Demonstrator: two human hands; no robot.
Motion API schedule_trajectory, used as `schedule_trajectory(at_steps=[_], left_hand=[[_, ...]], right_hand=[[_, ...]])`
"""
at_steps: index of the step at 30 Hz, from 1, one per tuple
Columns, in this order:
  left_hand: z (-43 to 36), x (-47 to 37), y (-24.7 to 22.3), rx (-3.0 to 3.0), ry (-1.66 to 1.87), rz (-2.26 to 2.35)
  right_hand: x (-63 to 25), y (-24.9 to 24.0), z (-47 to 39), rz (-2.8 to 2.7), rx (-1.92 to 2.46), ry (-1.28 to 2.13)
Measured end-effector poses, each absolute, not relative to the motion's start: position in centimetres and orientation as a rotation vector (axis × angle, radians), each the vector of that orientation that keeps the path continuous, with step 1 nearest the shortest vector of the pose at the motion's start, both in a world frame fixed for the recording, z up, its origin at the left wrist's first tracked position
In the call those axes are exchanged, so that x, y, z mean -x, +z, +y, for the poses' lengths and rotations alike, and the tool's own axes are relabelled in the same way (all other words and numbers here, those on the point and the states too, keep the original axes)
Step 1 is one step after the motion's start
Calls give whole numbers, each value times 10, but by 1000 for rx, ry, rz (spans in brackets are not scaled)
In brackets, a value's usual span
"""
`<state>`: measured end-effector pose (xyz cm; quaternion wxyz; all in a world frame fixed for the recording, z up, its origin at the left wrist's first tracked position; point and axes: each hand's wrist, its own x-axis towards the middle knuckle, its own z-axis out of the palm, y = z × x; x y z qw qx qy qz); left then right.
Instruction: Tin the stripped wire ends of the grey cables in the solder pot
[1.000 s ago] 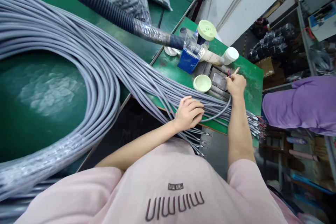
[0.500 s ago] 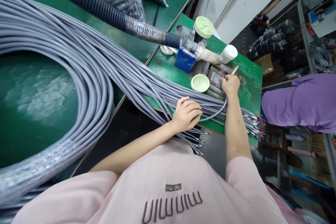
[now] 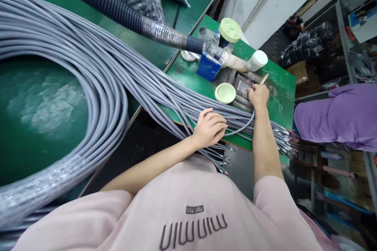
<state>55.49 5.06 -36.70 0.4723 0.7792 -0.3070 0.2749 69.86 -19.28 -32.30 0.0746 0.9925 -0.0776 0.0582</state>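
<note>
A thick bundle of grey cables [image 3: 165, 86] runs from a large coil across to the small green bench. My left hand [image 3: 209, 128] lies over the bundle's near side, fingers curled round grey cable; its fingertips are partly hidden. My right hand [image 3: 259, 96] is closed on the end of one grey cable [image 3: 246, 126], which bends up from the bundle. Red and dark wire ends [image 3: 250, 83] stick out past its fingers, beside a small pot with a shiny metal surface [image 3: 243, 87]. A pale wooden stick [image 3: 264, 79] also juts from this hand.
A ribbed black hose [image 3: 118, 6] ends above the pot, propped on a blue box [image 3: 209, 66]. A pale green lid [image 3: 225, 93], a lidded tub [image 3: 230, 30] and a white jar [image 3: 258, 59] stand around it. Stripped cable ends [image 3: 287, 141] lie at right, near a person in purple [image 3: 338, 117].
The view has shifted very slightly. Both hands stay in nearly the same place, the right one still holding the cable end beside the pot.
</note>
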Motion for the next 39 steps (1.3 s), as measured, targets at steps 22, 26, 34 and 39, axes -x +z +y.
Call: schedule_trajectory(at_steps=[22, 26, 34, 39], left_hand=[[48, -554, -357, -1737, 392, -641], [31, -547, -338, -1277, 3, -334], [10, -536, -320, -562, -448, 45], [22, -543, -315, -517, -503, 50]], right_hand=[[-562, -267, -134, -183, -3947, 890], [-536, -263, -115, -202, -4064, 845], [-518, -271, -96, -185, -4203, 741], [-510, -269, -96, -100, -4302, 390]])
